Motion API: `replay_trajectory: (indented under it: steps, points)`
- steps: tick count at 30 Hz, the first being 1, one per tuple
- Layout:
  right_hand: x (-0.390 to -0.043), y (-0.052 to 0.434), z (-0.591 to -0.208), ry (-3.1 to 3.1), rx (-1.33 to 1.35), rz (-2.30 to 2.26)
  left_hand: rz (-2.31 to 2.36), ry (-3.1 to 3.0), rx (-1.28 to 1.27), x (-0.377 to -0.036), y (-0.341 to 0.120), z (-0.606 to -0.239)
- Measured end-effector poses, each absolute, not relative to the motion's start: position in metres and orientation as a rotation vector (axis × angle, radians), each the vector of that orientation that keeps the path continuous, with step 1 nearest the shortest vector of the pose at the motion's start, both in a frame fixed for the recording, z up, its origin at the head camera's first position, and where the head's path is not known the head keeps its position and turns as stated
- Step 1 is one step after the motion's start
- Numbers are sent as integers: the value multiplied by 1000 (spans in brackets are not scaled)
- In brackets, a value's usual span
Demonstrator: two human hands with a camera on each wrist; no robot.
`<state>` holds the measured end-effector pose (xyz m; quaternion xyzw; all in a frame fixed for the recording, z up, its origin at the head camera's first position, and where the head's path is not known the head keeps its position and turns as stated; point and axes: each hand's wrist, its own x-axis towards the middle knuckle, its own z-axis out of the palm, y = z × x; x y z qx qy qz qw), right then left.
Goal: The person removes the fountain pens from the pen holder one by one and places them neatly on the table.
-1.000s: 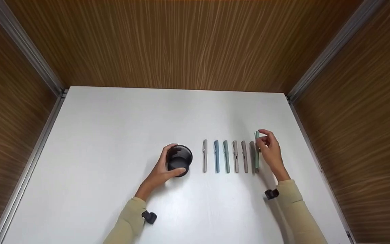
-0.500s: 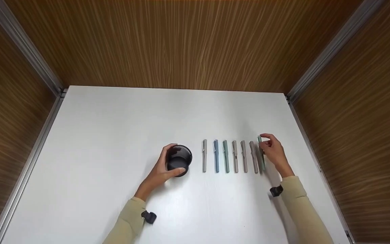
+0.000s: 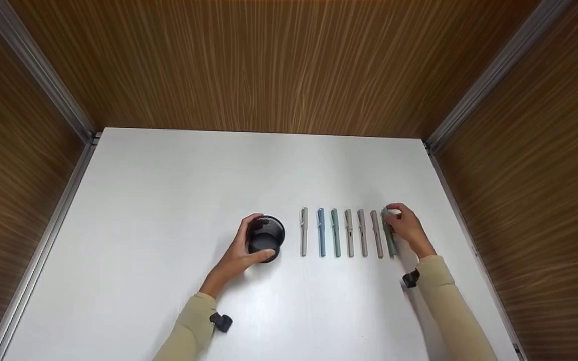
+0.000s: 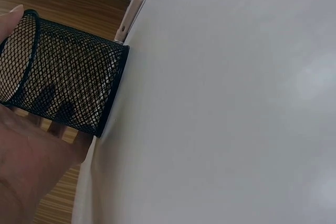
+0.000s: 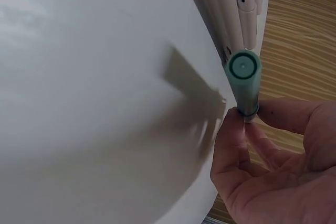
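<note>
A black mesh pen holder (image 3: 266, 237) stands on the white table, and my left hand (image 3: 236, 258) is wrapped round its side, thumb at the near rim. In the left wrist view the mesh cup (image 4: 68, 72) lies between thumb and fingers. At the right end of a row of pens, my right hand (image 3: 407, 228) pinches a green pen (image 3: 389, 238) near its upper end. Its round green end (image 5: 243, 67) faces the right wrist camera, and thumb and fingertips meet on the barrel. A mauve pen (image 3: 377, 234) lies just left of it.
Several more pens lie parallel on the table (image 3: 193, 185): a grey pen (image 3: 304, 231), a blue pen (image 3: 321, 232), a teal pen (image 3: 335, 233), a beige pen (image 3: 349, 233) and a taupe pen (image 3: 362, 233). Wood-grain panels (image 3: 269, 65) enclose the table at back and sides.
My right hand has moved right and a little toward me, carrying the green pen from over the mauve pen to its right side and lower. The left hand and the pen holder have stayed put.
</note>
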<state>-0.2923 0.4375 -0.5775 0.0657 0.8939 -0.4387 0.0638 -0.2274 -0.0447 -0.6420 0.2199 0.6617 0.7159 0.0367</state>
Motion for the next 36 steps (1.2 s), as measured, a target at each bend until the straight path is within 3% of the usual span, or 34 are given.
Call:
replay_trajectory:
  steps: [20, 36]
  points:
    - [-296, 422, -588, 2787, 296, -1210, 2162, 2068, 663, -221, -53, -642]
    - [-283, 410, -572, 2908, 369, -1340, 2132, 2097, 634, -227, -62, -634]
